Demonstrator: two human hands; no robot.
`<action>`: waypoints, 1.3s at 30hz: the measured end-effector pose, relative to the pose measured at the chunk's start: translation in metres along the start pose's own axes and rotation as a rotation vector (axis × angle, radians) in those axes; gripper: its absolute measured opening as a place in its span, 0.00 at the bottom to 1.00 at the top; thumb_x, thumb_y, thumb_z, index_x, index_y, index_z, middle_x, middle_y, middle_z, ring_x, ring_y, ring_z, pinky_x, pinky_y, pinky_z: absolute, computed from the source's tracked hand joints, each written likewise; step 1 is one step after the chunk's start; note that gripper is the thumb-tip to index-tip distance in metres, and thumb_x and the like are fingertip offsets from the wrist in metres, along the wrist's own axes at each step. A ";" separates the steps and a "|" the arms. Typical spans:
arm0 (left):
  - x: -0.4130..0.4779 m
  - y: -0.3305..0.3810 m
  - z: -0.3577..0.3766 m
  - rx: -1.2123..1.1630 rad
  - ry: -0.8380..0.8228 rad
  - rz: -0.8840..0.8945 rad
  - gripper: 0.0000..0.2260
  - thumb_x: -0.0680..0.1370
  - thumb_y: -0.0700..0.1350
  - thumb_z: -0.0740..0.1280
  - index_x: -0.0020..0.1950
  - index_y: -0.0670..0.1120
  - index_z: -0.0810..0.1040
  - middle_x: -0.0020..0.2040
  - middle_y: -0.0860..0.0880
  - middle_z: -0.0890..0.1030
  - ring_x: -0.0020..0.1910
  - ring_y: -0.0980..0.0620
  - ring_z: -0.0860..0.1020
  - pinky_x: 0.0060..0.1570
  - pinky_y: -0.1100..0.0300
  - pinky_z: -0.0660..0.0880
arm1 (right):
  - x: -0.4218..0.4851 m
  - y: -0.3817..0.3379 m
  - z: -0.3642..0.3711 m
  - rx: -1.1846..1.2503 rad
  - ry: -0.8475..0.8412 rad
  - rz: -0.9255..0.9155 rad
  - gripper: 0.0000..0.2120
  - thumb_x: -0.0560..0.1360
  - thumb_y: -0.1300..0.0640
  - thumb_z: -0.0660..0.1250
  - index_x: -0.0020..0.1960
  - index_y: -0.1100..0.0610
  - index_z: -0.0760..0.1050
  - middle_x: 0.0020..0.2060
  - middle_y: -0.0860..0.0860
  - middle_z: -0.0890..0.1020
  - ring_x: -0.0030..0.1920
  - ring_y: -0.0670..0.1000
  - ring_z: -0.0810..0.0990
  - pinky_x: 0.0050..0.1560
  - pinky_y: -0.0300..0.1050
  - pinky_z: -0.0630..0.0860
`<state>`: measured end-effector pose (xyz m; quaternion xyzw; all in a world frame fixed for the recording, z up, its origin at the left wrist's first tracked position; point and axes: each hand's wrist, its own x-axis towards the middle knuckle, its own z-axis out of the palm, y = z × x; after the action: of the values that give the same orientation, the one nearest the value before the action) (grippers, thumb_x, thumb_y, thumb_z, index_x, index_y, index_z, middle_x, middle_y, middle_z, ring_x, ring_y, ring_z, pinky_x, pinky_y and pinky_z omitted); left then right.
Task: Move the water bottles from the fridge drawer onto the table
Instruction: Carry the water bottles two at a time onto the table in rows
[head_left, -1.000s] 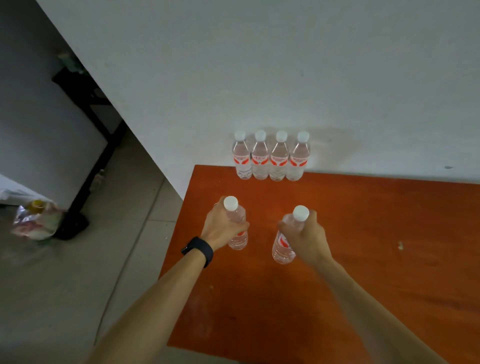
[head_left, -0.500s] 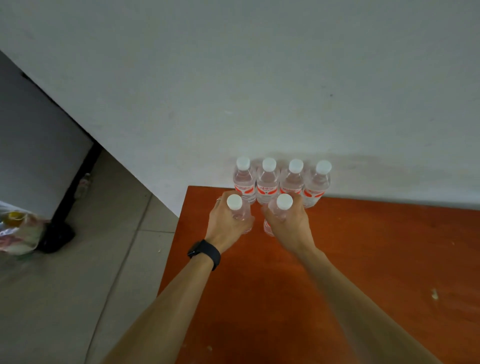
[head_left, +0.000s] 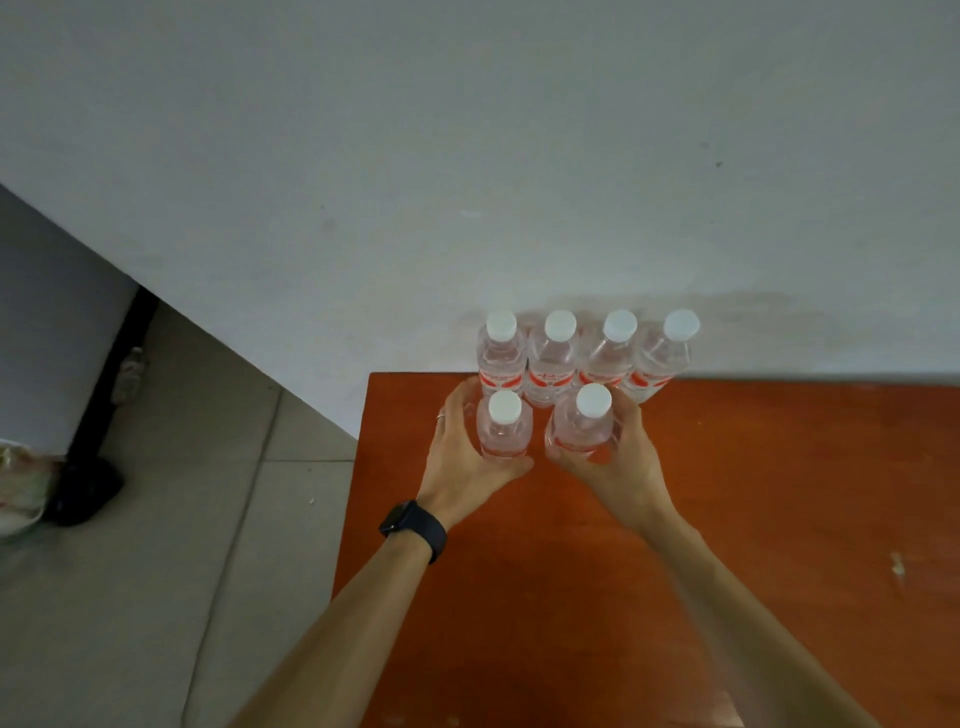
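1. The orange-brown wooden tabletop (head_left: 753, 519) carries six clear plastic water bottles with white screw caps and red label bands, all close to its far left corner. The fridge drawer is not in view.
2. A back row (head_left: 551, 361) of four stands upright along the far edge, shoulder to shoulder, close against the white painted wall (head_left: 519, 156).
3. Just in front of that row are the left bottle (head_left: 504, 435) and the right bottle (head_left: 579, 432), both upright with a narrow gap between them. I cannot tell whether they touch the row behind.
4. The left hand (head_left: 460, 462), with a black wristband (head_left: 413, 528) at the wrist, wraps the left bottle's body from its outer side, the thumb low across the near face. The right hand (head_left: 621, 467) mirrors this on the right bottle. Both caps are bare. The fingers hide the bases, so I cannot tell whether they rest fully on the wood.
5. The bottles look full, so each is probably moderately heavy and steady once set flat. The thin walls would likely dent under a hard squeeze.
6. Smooth plastic fresh from a fridge may be damp and slippery. A hold round the middle, at the label band, seems safer than one by the cap.
7. The bottles are tall, narrow and closely packed, so a sideways nudge could topple neighbours. Letting go calls for opening the fingers outward, away from the group.
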<state>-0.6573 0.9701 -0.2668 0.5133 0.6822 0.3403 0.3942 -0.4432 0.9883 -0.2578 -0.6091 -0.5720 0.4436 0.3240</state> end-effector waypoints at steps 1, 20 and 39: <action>-0.002 -0.007 0.001 0.016 -0.023 -0.025 0.53 0.59 0.62 0.82 0.76 0.65 0.54 0.76 0.58 0.63 0.73 0.55 0.66 0.66 0.53 0.69 | -0.002 0.008 0.001 -0.002 -0.016 0.027 0.50 0.60 0.33 0.80 0.74 0.36 0.57 0.68 0.36 0.73 0.66 0.39 0.74 0.60 0.38 0.74; 0.033 -0.025 0.026 0.057 -0.162 -0.120 0.40 0.75 0.51 0.76 0.80 0.50 0.58 0.74 0.51 0.71 0.73 0.50 0.70 0.70 0.48 0.72 | 0.009 0.044 0.040 -0.210 -0.064 0.122 0.35 0.76 0.45 0.72 0.78 0.49 0.61 0.65 0.46 0.80 0.64 0.47 0.79 0.57 0.30 0.71; 0.039 -0.028 0.015 0.168 -0.207 -0.114 0.30 0.73 0.58 0.75 0.73 0.56 0.69 0.63 0.58 0.80 0.62 0.55 0.78 0.58 0.58 0.76 | 0.030 0.044 0.047 -0.203 -0.139 0.150 0.40 0.73 0.39 0.72 0.78 0.39 0.54 0.72 0.45 0.69 0.73 0.49 0.68 0.71 0.53 0.69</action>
<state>-0.6625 1.0023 -0.3052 0.5373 0.6920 0.2045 0.4366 -0.4696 1.0067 -0.3218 -0.6478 -0.5878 0.4474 0.1862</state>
